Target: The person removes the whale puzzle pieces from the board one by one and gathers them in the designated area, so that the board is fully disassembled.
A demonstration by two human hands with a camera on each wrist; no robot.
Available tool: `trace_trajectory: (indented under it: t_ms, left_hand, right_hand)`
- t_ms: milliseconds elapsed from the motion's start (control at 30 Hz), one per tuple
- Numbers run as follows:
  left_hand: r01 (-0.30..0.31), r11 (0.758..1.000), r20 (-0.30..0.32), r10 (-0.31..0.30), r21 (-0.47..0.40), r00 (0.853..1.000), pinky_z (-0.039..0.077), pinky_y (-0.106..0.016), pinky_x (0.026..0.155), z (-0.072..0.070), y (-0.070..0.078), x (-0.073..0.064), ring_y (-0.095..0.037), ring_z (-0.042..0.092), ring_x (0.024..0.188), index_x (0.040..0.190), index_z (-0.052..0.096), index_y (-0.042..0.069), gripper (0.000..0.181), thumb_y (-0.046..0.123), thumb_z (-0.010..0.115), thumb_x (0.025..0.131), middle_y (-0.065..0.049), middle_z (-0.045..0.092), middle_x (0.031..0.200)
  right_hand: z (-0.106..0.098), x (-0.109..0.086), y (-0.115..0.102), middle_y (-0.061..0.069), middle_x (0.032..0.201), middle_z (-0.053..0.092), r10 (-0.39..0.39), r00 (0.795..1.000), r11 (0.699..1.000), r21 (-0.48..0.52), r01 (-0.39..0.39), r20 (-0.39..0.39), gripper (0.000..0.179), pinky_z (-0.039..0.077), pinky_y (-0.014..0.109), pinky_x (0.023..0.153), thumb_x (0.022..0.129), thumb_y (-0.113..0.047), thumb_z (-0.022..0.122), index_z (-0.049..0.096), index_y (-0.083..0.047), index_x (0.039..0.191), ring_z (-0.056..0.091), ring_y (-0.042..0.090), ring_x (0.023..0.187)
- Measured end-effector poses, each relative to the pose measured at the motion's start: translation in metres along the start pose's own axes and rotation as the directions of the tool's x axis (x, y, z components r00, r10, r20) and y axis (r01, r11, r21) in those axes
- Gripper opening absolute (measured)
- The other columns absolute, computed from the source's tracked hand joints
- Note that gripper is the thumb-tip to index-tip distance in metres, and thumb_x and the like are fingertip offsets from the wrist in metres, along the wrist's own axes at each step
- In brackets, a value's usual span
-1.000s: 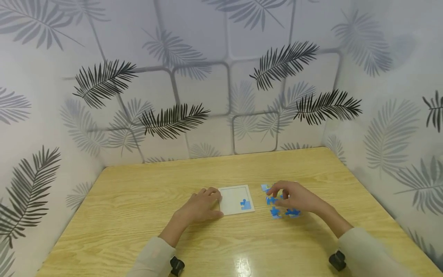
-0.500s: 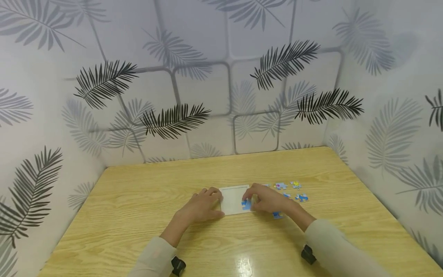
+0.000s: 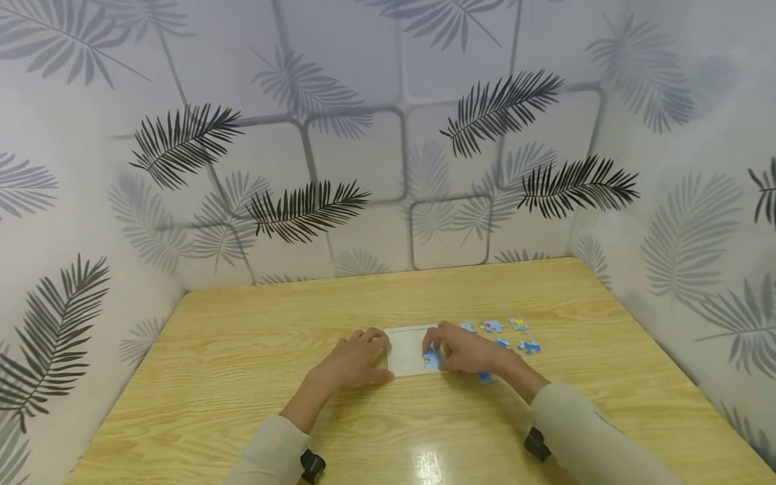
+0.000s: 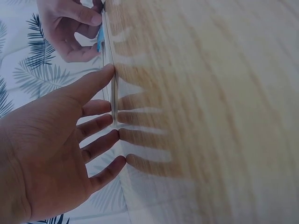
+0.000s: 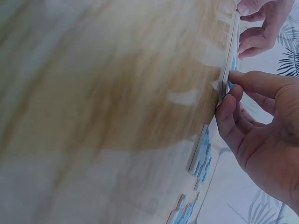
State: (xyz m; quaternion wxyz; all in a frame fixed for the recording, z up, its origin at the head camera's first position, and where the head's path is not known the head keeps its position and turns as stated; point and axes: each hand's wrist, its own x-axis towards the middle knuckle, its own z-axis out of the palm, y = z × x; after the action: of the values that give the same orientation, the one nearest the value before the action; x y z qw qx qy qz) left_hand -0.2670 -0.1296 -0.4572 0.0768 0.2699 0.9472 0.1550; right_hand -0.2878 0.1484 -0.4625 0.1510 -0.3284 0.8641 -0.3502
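Observation:
A square, pale puzzle board lies flat on the table, blue puzzle pieces in its lower right corner. Along the board's left side my left hand rests, thumb and fingers spread and touching its edge; the left wrist view shows this left hand with fingers nearly straight. Over the board's right part, my right hand bends its thumb and fingers down at a puzzle piece. In the right wrist view the right hand pinches at a bit of blue, mostly hidden by the fingertips.
Loose puzzle pieces lie to the board's right: a pink-marked piece, a yellow-marked piece, a blue piece and others, some partly under the right hand. The wooden table meets a leaf-patterned wall covering behind.
My right hand has moved left from the loose pieces onto the board's right part, and over the last half second it barely shifts. My left hand stays at the board's left edge.

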Motion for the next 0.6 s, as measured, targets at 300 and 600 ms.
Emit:
trace_trajectory:
  t_ms: [300,600]
  left_hand:
    - [-0.006,1.000,-0.002,0.006,-0.005,1.000,0.039,-0.064,0.109,0.001,-0.001,0.000,-0.034,0.047,0.137,0.132,0.062,0.013,0.046,0.039,0.075,0.096,-0.009,0.051,0.150]
    - [-0.013,1.000,-0.001,0.013,0.009,1.000,0.039,-0.063,0.108,0.000,-0.002,-0.001,-0.034,0.046,0.137,0.131,0.061,0.015,0.044,0.039,0.074,0.097,-0.009,0.050,0.150]
  right_hand:
    - [0.001,0.001,0.001,0.014,0.113,0.063,0.001,0.998,0.998,-0.064,-0.005,-0.064,0.029,0.053,0.031,0.073,0.087,0.004,0.076,0.071,-0.010,0.112,0.059,0.016,0.080]
    - [-0.013,-0.015,0.011,0.009,0.115,0.071,0.005,0.976,1.000,-0.022,-0.010,-0.220,0.025,0.040,0.022,0.053,0.090,-0.002,0.070,0.075,-0.009,0.114,0.041,0.006,0.055]
